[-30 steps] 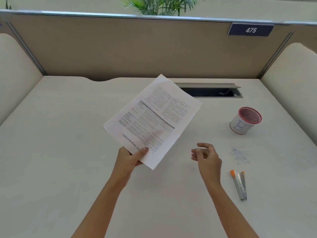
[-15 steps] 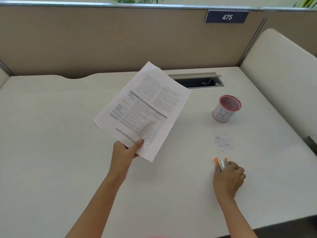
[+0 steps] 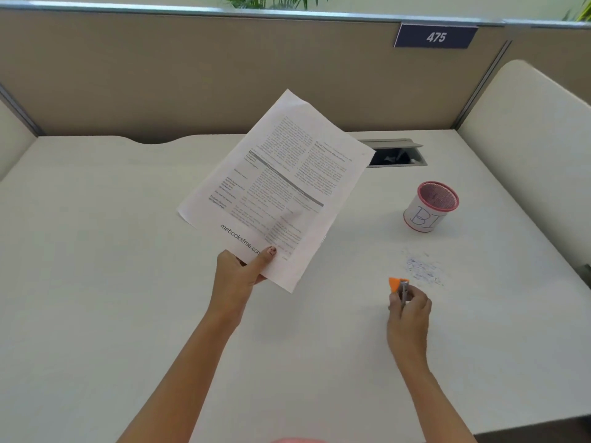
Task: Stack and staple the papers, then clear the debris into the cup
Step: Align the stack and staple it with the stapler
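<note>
My left hand (image 3: 238, 276) pinches the near corner of the printed papers (image 3: 278, 187) and holds them tilted above the middle of the white desk (image 3: 96, 282). To the right, my right hand (image 3: 409, 311) is closed around a small stapler (image 3: 398, 285) with an orange tip, lifted just off the desk. A patch of small blue-and-white paper debris (image 3: 423, 270) lies on the desk just beyond the stapler. Farther back right stands the cup (image 3: 430, 207), white with a pink mesh rim and hand-drawn letters.
A beige partition (image 3: 224, 75) with a "475" sign (image 3: 436, 36) closes the desk's far side. An open cable hatch (image 3: 395, 153) sits in the desk behind the papers. Cream side panels (image 3: 527, 139) flank the desk. The near desk edge shows at bottom right.
My right hand moved from beside the papers to the stapler, closed on it and lifted it. The left hand kept holding the papers up.
</note>
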Available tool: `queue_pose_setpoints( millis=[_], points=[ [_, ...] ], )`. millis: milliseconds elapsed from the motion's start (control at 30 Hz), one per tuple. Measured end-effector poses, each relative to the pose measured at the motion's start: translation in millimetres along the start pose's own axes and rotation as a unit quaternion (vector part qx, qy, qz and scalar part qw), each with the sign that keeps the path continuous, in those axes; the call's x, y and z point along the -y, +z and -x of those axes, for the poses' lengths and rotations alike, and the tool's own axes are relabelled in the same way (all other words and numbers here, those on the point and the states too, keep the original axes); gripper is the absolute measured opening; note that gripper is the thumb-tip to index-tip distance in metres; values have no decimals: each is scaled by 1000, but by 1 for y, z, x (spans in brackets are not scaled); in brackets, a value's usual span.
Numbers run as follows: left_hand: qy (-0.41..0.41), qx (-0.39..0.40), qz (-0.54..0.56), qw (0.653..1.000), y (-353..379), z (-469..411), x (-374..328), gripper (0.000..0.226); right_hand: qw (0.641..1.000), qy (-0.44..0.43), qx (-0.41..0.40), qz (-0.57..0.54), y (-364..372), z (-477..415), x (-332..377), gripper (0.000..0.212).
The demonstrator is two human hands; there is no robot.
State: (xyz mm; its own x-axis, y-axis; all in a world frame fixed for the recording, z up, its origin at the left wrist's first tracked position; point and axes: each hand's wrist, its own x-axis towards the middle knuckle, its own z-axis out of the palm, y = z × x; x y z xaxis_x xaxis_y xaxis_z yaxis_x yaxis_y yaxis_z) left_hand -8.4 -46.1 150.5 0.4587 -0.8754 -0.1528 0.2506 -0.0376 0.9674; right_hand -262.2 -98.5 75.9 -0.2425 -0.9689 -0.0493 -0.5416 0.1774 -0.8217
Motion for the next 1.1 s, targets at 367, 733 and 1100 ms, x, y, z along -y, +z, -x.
queue_pose_setpoints(
  millis=[367,733,1100],
  points=[
    [13,0,1,1000,-5,8,-11,31,913,119,206,-332,-1,36,95,20],
    [49,0,-76,996,-3,21,-12,20,851,132,204,-465,9,20,150,5],
    [54,54,-88,993,4,31,-22,29,873,132,190,-430,9,20,164,22]
  ],
)
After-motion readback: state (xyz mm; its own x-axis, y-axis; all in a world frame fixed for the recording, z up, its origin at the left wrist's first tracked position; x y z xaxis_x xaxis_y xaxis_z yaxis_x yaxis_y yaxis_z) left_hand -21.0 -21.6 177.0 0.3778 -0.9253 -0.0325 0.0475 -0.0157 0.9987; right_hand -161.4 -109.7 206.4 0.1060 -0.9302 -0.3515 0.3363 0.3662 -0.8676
